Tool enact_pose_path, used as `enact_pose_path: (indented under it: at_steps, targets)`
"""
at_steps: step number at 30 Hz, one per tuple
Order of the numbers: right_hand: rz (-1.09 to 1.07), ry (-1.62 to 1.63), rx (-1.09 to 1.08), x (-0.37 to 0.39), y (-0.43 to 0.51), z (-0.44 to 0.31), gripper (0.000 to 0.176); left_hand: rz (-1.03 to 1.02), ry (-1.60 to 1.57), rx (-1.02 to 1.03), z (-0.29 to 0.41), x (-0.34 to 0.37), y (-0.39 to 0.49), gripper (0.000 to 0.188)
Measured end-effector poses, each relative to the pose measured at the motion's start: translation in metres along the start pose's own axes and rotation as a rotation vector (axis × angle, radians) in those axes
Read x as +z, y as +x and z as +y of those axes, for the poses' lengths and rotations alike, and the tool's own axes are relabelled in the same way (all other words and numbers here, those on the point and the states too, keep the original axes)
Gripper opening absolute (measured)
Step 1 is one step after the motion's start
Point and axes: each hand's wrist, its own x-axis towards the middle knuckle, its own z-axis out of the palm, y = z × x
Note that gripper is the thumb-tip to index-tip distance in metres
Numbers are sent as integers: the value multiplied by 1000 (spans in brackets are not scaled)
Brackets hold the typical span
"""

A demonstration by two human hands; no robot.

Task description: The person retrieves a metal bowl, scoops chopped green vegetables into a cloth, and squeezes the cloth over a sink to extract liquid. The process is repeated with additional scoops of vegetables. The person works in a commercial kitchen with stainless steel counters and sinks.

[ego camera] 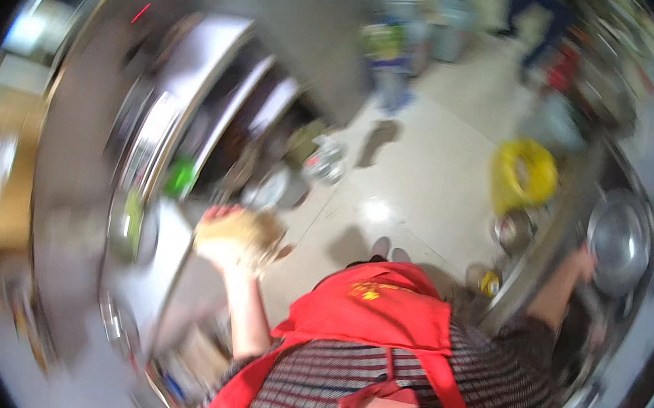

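My left hand [232, 261] is raised over the floor beside a counter and grips a tan bundle [249, 233]. Blur hides what the bundle is made of; its lower edge looks like crumpled clear plastic. On the other side, my right arm reaches over a sink edge [511, 295]. There my right hand [580, 264] holds the near rim of a round metal bowl [621, 244], with its fingers partly hidden.
A yellow bag-lined bin [502, 189] stands by the sink, with a metal pot [513, 231] beside it. At left are a counter [144, 268] and open shelves. A white bucket [281, 187] and a plastic bag [325, 161] sit low near them. Another person's legs [540, 23] show far off.
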Motion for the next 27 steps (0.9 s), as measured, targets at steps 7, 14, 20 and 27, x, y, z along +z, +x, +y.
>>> enact_pose_path:
  at_steps: [7,14,20,27]
  targets:
    - [-358,1914,379,-7,-151,-101,36,278,-482,201,25,-31,-101,30]
    - [-1414,1545,-120,-79,-470,-120,28,387,-595,390,83,-116,-179,28]
    - [-2067,1127,-742,-212,-703,-70,34,471,-534,536,141,-214,-243,33]
    - [-2379,591,-1053,-335,-946,6,24,681,-235,673,191,-300,-290,39]
